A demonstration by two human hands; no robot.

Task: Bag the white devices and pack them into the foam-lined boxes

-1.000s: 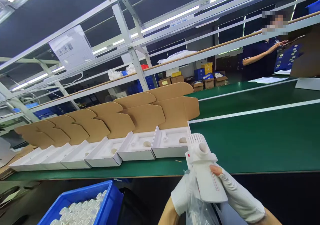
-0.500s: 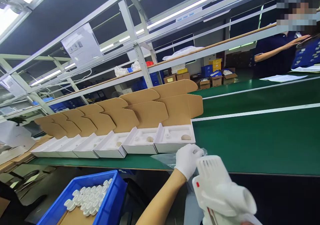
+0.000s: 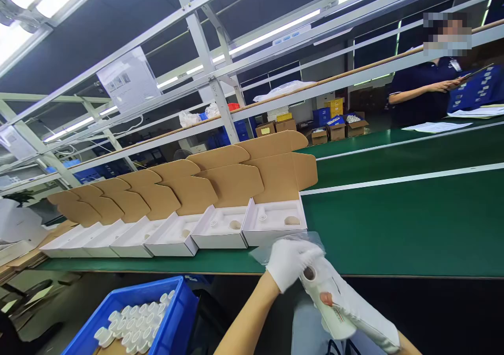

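Left hand (image 3: 289, 263), in a white glove, is closed over the top end of the white handheld device (image 3: 328, 305), fingers wrapped around the head together with the mouth of a clear plastic bag (image 3: 283, 242). Half a second back that hand was out on the belt edge, flat on the bag, and the device head was bare and pointing up; now the head is covered by glove and film, so the bag has come to the device. Right hand (image 3: 364, 318), in a fingerless white glove, grips the device body from below, thumb tip lying across the front face near the red marking. It has kept that grip across all three frames.

Device location: held between both hands, just below the near edge of the green conveyor belt (image 3: 413, 229), tilted with its head toward upper left. A round opening on the side shows just under the left glove. How far the film reaches down the body is hard to tell; it blurs there.

Just beyond the left hand sits the nearest open carton (image 3: 275, 221), white moulded tray inside, brown lid up, first in a row of like cartons running left. Blue bin (image 3: 177, 318) of small white caps at lower left. Another person (image 3: 425, 90) stands at the far right, hands on a blue box.
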